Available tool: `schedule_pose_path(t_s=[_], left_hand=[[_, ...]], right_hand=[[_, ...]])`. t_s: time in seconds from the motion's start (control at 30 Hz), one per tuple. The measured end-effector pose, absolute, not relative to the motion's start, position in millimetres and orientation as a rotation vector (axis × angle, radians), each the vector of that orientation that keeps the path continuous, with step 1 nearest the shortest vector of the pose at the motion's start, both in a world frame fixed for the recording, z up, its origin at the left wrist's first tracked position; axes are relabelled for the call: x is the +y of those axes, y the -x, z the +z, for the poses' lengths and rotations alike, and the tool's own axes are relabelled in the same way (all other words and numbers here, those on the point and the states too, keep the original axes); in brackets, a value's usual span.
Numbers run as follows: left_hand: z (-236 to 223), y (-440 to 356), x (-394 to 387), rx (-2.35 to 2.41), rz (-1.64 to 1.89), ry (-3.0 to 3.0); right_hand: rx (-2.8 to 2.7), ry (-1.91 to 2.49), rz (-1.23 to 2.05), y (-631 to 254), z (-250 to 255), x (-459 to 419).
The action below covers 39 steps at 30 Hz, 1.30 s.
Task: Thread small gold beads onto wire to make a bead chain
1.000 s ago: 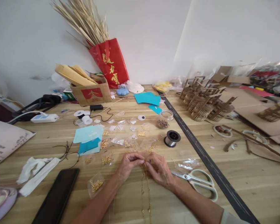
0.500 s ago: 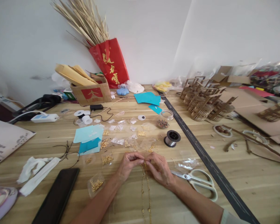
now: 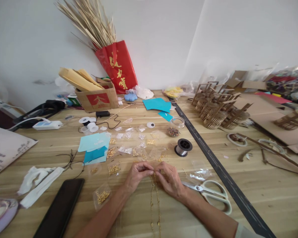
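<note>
A thin gold beaded chain (image 3: 159,206) hangs in two strands toward the table's near edge, its upper end between my hands. My left hand (image 3: 138,175) pinches that end between thumb and forefinger. Close against it, my right hand (image 3: 169,180) pinches the chain too, fingers curled. The exact spot where the fingertips meet is too small to make out. Just beyond the hands lie small bags of gold beads (image 3: 161,157). White-handled scissors (image 3: 215,195) rest beside my right forearm, and a spool of clear line (image 3: 183,147) stands farther up.
A black phone (image 3: 61,206) and a bag of gold rings (image 3: 102,196) lie left of my left arm. Blue sheets (image 3: 95,154) are beyond. A dark strip (image 3: 201,142) crosses the table at right, with small woven baskets (image 3: 215,114) past it. A red bag (image 3: 118,67) stands behind.
</note>
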<state>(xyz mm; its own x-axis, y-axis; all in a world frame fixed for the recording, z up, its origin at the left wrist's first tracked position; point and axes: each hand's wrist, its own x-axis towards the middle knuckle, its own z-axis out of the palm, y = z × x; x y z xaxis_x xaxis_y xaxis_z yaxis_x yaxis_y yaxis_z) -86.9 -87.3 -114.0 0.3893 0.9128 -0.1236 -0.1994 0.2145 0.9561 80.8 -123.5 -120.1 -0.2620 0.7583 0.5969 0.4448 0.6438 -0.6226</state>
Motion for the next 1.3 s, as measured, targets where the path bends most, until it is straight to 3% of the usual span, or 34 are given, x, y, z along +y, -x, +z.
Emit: schedule_pose_path(t_s=[1.3], left_hand=[[-113.2,86.3,-86.7,0.872,0.916,-1.037]], right_hand=[[-1.884,0.98,0.43,-82.6,-123.5,-123.0]])
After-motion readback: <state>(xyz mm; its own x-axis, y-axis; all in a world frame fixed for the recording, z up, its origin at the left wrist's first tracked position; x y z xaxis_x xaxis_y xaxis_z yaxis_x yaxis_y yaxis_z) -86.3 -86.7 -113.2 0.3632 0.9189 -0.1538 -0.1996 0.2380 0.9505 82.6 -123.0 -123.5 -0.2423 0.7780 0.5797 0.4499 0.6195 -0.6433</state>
